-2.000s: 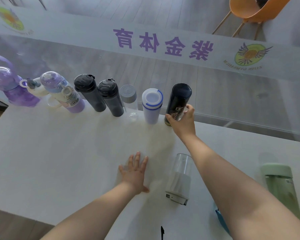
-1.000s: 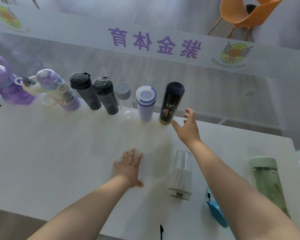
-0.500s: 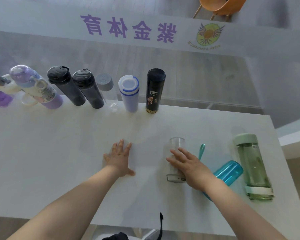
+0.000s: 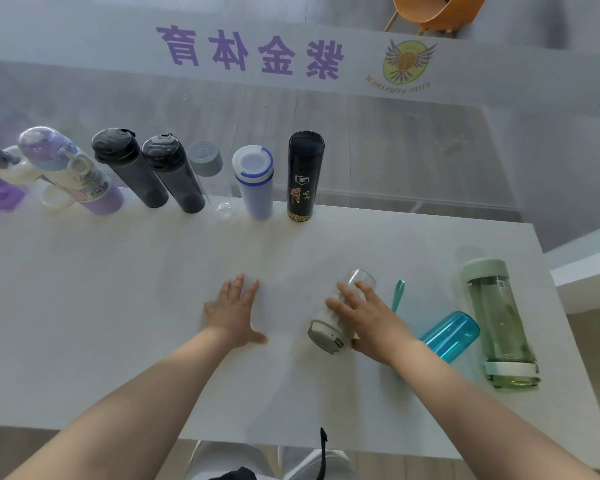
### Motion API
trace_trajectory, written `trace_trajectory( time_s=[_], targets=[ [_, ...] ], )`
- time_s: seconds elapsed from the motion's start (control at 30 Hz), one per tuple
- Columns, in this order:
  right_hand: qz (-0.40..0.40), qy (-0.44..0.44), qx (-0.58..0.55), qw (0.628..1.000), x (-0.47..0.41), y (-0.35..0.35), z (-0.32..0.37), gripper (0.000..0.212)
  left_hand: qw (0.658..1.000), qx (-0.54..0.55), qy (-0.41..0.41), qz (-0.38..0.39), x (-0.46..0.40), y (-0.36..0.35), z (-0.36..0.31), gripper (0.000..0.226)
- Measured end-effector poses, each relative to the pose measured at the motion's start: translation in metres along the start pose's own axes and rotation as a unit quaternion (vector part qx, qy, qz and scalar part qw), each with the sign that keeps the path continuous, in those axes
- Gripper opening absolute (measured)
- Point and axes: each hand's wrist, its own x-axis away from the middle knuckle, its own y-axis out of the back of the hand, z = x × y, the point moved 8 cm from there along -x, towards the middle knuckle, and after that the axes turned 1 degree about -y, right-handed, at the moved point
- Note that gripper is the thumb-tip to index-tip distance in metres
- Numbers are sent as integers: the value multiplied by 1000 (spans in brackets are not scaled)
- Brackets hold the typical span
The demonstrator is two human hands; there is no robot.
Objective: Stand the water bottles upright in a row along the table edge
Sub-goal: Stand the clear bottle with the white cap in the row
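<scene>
Purple characters 紫金体育 (image 4: 250, 51) run across the frosted band of the glass partition beyond the desk, reversed as if read from behind, next to a round yellow-green winged logo (image 4: 405, 61) whose small lettering is too fine to read. The black bottle (image 4: 303, 174) at the right end of the row bears a white G-shaped emblem and some small characters over a gold-patterned base.

Along the far edge of the desk (image 4: 101, 306) the bottles stand upright: a lilac one (image 4: 73, 171) with a domed lid, two dark smoky ones (image 4: 129, 168) (image 4: 174, 173), a clear one with a grey cap (image 4: 207, 161), a white one with blue rings (image 4: 253, 180), then the black one. At the far left a purple shape and a white cup are partly cut off.

Three bottles lie on their sides nearer the person. The clear bottle with a white base (image 4: 329, 327) lies under the right hand (image 4: 368, 320), whose grip is curled over its body, though the angle leaves me unsure how firmly it is closed. Just right of it lie a teal bottle (image 4: 451, 336) with a strap and a pale green bottle (image 4: 499, 323), capped in mint. The left hand (image 4: 234, 311) lies flat and spread on the desk, holding nothing.

The desk is pale grey-white; wooden flooring shows through the glass, and an orange chair (image 4: 433, 10) stands beyond.
</scene>
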Motion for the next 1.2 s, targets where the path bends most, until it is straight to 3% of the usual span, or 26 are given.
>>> trace_trajectory(
  time_s=[0.13,0.33,0.47,0.57,0.87,1.07,1.2],
  targets=[
    [-72,-70,-173,980,13,11,-8,89,1000,4,-3,-3,-1,-1,0,125],
    [-193,-109,-305,926,31,22,-24,87,1000,0,-2,13,-2,-4,0,126],
    [-253,-217,-471,817,48,13,-51,70,1000,-1,-1,12,-3,-4,1,126],
    [-254,-305,-554,732,56,-10,-69,65,1000,0,0,9,-5,-4,1,126],
    [-214,-287,-529,770,49,-17,-65,101,1000,-5,3,6,-7,-6,3,127],
    [-267,-284,-554,735,48,-16,-67,85,1000,-20,7,-1,-9,-7,4,128],
    [-306,-287,-533,735,32,-6,-63,77,1000,-14,10,3,-11,-8,4,129]
  ],
)
